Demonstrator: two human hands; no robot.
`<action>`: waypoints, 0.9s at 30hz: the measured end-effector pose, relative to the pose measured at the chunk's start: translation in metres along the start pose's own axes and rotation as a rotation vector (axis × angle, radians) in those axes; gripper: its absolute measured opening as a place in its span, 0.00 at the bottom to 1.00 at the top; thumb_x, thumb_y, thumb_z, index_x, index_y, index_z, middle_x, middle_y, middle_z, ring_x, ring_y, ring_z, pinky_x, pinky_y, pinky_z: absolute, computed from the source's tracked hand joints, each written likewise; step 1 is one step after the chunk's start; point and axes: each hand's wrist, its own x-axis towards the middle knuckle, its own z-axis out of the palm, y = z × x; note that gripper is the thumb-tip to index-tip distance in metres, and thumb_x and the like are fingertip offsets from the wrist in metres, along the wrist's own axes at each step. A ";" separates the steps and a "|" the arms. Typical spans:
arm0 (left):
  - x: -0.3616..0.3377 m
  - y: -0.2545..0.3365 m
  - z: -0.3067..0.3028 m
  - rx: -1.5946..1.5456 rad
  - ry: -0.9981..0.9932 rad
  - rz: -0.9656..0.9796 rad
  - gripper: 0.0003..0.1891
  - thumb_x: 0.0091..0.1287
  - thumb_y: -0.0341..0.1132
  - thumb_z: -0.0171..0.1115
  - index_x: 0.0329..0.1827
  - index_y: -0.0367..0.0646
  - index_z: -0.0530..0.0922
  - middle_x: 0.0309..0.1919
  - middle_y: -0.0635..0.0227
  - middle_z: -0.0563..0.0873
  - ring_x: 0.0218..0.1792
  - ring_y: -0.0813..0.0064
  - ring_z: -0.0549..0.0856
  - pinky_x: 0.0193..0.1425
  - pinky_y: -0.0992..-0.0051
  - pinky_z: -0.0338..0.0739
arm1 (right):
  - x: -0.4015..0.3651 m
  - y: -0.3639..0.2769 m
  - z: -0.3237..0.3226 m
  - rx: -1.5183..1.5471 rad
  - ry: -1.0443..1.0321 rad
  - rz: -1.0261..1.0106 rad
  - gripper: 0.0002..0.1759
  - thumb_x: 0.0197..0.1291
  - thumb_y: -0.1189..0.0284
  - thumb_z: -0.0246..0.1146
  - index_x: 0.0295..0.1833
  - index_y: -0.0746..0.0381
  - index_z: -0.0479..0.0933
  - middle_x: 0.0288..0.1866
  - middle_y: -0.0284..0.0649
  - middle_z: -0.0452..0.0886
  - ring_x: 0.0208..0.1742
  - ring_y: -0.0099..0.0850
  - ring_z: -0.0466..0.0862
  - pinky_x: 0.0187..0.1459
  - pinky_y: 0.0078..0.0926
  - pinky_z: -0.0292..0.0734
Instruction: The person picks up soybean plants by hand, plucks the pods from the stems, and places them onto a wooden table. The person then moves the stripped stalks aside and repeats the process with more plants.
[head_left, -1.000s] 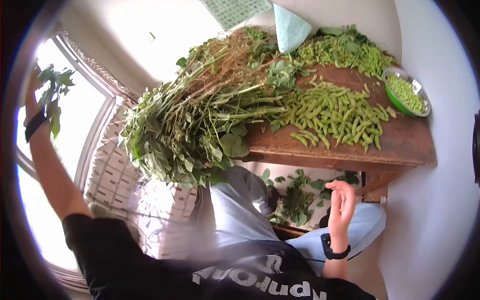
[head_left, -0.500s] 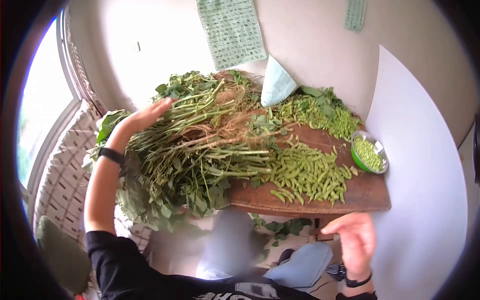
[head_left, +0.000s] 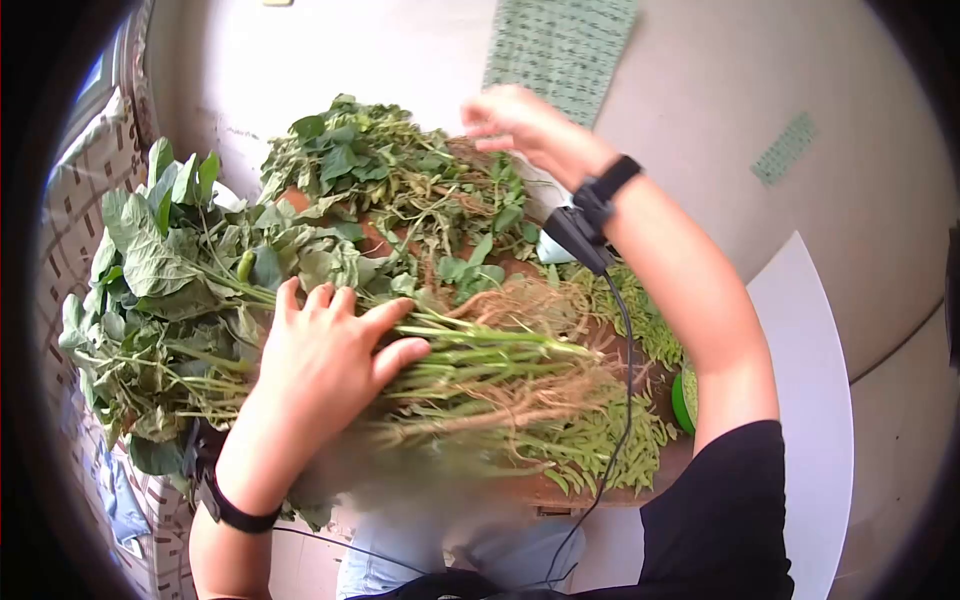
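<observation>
My left hand (head_left: 335, 350) lies on a thick bundle of leafy soybean plants (head_left: 490, 350), its fingers spread over the stalks and its thumb apart. The leafy ends point left and the stringy brown roots (head_left: 560, 395) point right. My right hand (head_left: 510, 118) is raised near the wall with loosely bent fingers and nothing visible in it. Below it, at the back of the wooden table, is another heap of soybean plants (head_left: 370, 165). Green pods (head_left: 600, 455) lie at the front right, partly hidden by the bundle's roots.
A green bowl (head_left: 685, 402) is half hidden behind my right arm. More green pickings (head_left: 650, 325) lie at the back right. A black cable (head_left: 628, 385) hangs from my right wrist. A white panel (head_left: 800, 330) stands on the right, and patterned cloth (head_left: 70, 240) hangs on the left.
The view has shifted. My right hand has gone from low beside the table's front to high at the back. The stalk bundle has come forward over the pods, with my left hand now upon it.
</observation>
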 end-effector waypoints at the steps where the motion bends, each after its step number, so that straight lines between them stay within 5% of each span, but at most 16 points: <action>1: -0.001 -0.001 0.000 0.011 0.011 0.005 0.24 0.71 0.58 0.49 0.60 0.55 0.78 0.42 0.56 0.82 0.53 0.57 0.79 0.67 0.48 0.60 | 0.019 0.021 0.010 -0.174 0.002 0.103 0.12 0.59 0.63 0.64 0.39 0.61 0.80 0.39 0.35 0.80 0.41 0.27 0.78 0.43 0.26 0.78; 3: 0.000 -0.004 0.002 -0.015 0.021 -0.015 0.25 0.69 0.60 0.49 0.60 0.56 0.79 0.42 0.58 0.81 0.55 0.58 0.78 0.68 0.49 0.59 | 0.064 0.083 0.009 -0.674 -0.190 0.223 0.12 0.56 0.63 0.65 0.33 0.61 0.82 0.23 0.34 0.78 0.25 0.24 0.76 0.30 0.25 0.74; 4: 0.000 -0.006 0.001 -0.042 0.020 -0.025 0.26 0.68 0.61 0.50 0.59 0.56 0.79 0.42 0.57 0.81 0.55 0.57 0.77 0.68 0.50 0.59 | 0.072 0.108 0.009 -0.917 -0.259 0.093 0.15 0.55 0.67 0.64 0.37 0.71 0.80 0.32 0.51 0.83 0.34 0.40 0.84 0.36 0.40 0.79; 6: 0.000 -0.007 0.002 -0.070 0.077 -0.032 0.27 0.66 0.62 0.51 0.59 0.57 0.79 0.42 0.57 0.80 0.56 0.56 0.76 0.69 0.51 0.58 | 0.066 0.156 0.016 -1.189 -0.391 0.038 0.22 0.55 0.65 0.67 0.45 0.74 0.78 0.46 0.59 0.82 0.49 0.51 0.83 0.51 0.43 0.79; 9: 0.000 -0.010 0.005 -0.091 0.071 -0.044 0.28 0.65 0.63 0.53 0.61 0.58 0.78 0.47 0.55 0.80 0.58 0.54 0.75 0.69 0.50 0.58 | 0.037 0.192 0.018 -1.230 -0.284 -0.124 0.32 0.61 0.64 0.65 0.62 0.72 0.62 0.52 0.61 0.77 0.47 0.54 0.82 0.48 0.45 0.79; 13: 0.002 -0.012 0.005 -0.105 0.057 -0.044 0.29 0.64 0.64 0.53 0.61 0.58 0.78 0.49 0.54 0.79 0.59 0.53 0.75 0.70 0.49 0.58 | 0.030 0.173 0.022 -1.169 -0.178 -0.124 0.31 0.62 0.65 0.63 0.61 0.74 0.61 0.45 0.58 0.80 0.43 0.52 0.83 0.44 0.45 0.80; 16: 0.002 -0.011 0.005 -0.113 0.061 -0.050 0.30 0.63 0.64 0.54 0.61 0.58 0.78 0.48 0.53 0.80 0.59 0.53 0.75 0.69 0.49 0.58 | 0.033 0.157 0.027 -1.244 -0.129 -0.150 0.27 0.63 0.64 0.59 0.58 0.74 0.63 0.29 0.51 0.81 0.35 0.50 0.84 0.37 0.45 0.79; 19: 0.002 -0.010 0.004 -0.118 0.076 -0.051 0.30 0.62 0.65 0.54 0.60 0.58 0.78 0.47 0.53 0.80 0.58 0.53 0.75 0.69 0.49 0.59 | 0.037 0.140 0.024 -1.300 -0.115 -0.291 0.26 0.64 0.64 0.59 0.58 0.72 0.63 0.26 0.49 0.81 0.31 0.50 0.83 0.35 0.46 0.78; 20: 0.002 -0.010 0.003 -0.121 0.075 -0.051 0.30 0.63 0.65 0.54 0.60 0.58 0.78 0.47 0.53 0.80 0.58 0.53 0.75 0.68 0.49 0.59 | 0.039 0.138 0.021 -1.295 -0.048 -0.373 0.19 0.65 0.62 0.58 0.53 0.63 0.64 0.23 0.48 0.79 0.28 0.51 0.81 0.31 0.47 0.76; 27: 0.003 -0.011 0.001 -0.116 0.065 -0.046 0.29 0.64 0.64 0.53 0.61 0.57 0.78 0.46 0.54 0.80 0.58 0.54 0.75 0.68 0.48 0.59 | 0.054 0.081 -0.024 -1.305 0.115 -0.580 0.12 0.65 0.60 0.58 0.39 0.54 0.81 0.27 0.44 0.82 0.34 0.46 0.83 0.37 0.47 0.76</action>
